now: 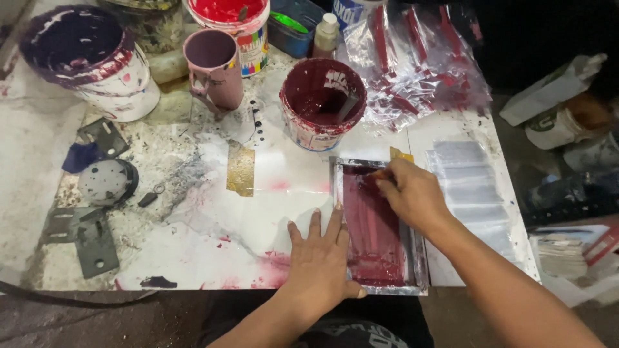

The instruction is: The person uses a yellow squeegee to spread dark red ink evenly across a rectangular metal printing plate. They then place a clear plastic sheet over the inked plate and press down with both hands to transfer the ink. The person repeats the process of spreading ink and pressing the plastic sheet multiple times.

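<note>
My left hand [320, 251] lies spread flat, steadying the maroon-inked screen frame [377, 229] at the bench's [213, 238] near right edge, while my right hand [412, 193] keeps its grip pinched on a yellow squeegee [401, 155] at the frame's far end.

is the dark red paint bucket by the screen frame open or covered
Open. The dark red paint bucket stands upright with no lid, its paint-coated inside showing and a scraper blade leaning inside it.
</note>
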